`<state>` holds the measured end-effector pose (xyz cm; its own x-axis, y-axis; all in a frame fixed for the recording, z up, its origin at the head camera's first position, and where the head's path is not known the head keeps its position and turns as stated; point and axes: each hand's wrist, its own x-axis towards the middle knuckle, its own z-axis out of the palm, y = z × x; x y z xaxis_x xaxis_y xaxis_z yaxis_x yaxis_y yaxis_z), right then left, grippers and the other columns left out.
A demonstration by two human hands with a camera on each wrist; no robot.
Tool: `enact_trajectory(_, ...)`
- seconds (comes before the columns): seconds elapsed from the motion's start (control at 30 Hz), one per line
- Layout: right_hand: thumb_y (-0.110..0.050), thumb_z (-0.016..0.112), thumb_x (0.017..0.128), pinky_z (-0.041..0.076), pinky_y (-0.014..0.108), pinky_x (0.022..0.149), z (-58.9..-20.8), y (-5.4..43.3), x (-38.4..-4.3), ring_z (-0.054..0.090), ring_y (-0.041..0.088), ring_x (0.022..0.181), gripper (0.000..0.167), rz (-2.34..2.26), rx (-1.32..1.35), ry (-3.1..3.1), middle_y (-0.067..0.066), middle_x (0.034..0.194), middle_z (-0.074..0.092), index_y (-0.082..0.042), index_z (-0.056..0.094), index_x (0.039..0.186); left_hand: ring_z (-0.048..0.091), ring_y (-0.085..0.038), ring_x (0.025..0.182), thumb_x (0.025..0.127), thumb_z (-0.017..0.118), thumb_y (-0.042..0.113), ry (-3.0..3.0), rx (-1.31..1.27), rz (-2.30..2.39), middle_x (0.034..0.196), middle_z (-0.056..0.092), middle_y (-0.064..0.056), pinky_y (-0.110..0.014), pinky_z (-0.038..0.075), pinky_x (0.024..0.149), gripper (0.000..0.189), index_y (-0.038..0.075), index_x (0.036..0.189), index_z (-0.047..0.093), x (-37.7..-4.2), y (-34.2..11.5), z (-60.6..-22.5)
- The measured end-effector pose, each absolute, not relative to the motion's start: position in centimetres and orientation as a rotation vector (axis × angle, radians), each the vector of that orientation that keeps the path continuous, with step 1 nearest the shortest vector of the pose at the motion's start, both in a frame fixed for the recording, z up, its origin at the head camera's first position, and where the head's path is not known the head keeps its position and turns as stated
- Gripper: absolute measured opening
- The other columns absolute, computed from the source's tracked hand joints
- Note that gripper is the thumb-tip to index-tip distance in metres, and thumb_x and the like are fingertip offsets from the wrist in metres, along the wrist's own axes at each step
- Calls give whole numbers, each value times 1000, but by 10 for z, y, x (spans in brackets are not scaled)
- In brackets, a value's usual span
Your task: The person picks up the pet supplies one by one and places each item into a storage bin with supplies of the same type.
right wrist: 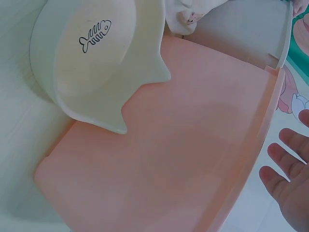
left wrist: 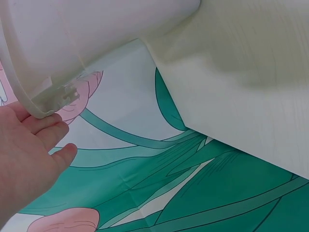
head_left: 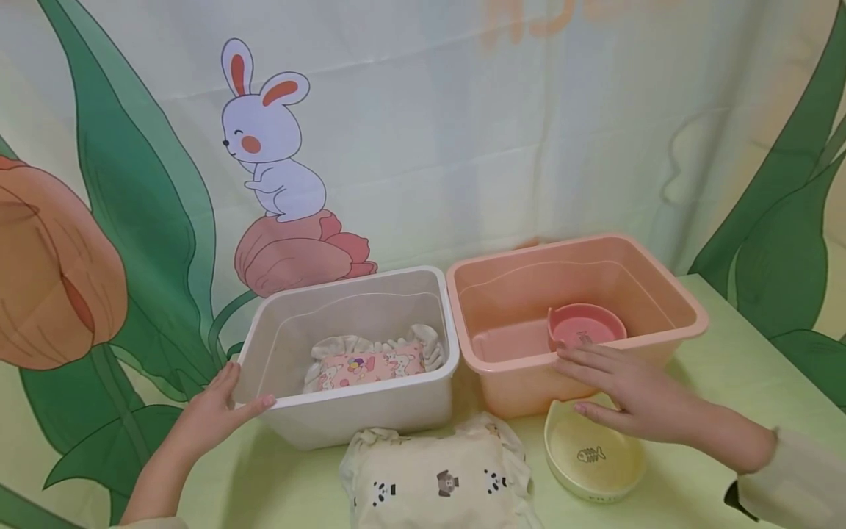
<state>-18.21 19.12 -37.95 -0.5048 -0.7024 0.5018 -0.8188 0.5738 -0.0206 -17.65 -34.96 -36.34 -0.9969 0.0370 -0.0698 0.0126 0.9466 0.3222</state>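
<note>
My left hand [head_left: 213, 415] rests at the front left corner of a white plastic bin [head_left: 370, 415], its thumb along the front rim. In the left wrist view, straight fingers [left wrist: 50, 130] touch the bin's rim. A pink pillow with a ruffled edge [head_left: 373, 369] lies inside. My right hand [head_left: 637, 393] is stretched out, holding nothing, by the front rim of a peach bin [head_left: 529, 393]. Inside it sits a pink cat-eared bowl [head_left: 598, 319]. Below this hand stands a yellow cat-eared bowl with a fishbone print [head_left: 595, 470], also in the right wrist view.
A cream pillow with animal prints [head_left: 423, 477] lies in front of the white bin, left of the yellow bowl. The bins stand side by side on a pale green table [head_left: 734, 367]. A printed curtain [head_left: 423, 147] hangs right behind them.
</note>
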Motion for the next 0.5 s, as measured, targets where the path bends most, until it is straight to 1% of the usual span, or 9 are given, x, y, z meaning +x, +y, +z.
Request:
enact_trajectory(0.17, -32, 65, 78, 10, 10, 106, -381, 191, -183, 50, 23, 112, 50, 388, 1265, -2285, 5, 122, 55, -13, 54, 122, 24, -53, 122, 82, 50, 54, 3021, 35, 498, 140, 12, -34, -64, 28, 90, 93, -10, 138, 11, -176, -350, -363)
enact_trajectory(0.33, -35, 62, 80, 11, 12, 106, -385, 191, -184, 50, 23, 111, 46, 382, 1271, -2248, 5, 121, 56, -13, 56, 120, 23, -53, 122, 82, 50, 54, 3018, 35, 503, 140, 12, -34, -64, 28, 90, 93, -10, 138, 10, -176, -350, -363)
enact_trajectory(0.5, -37, 58, 83, 10, 10, 105, -389, 192, -182, 51, 23, 108, 41, 372, 1247, -2245, 4, 118, 57, -12, 59, 116, 24, -53, 122, 82, 49, 55, 3016, 34, 511, 141, 11, -34, -65, 27, 89, 93, -9, 138, 10, -176, -349, -362)
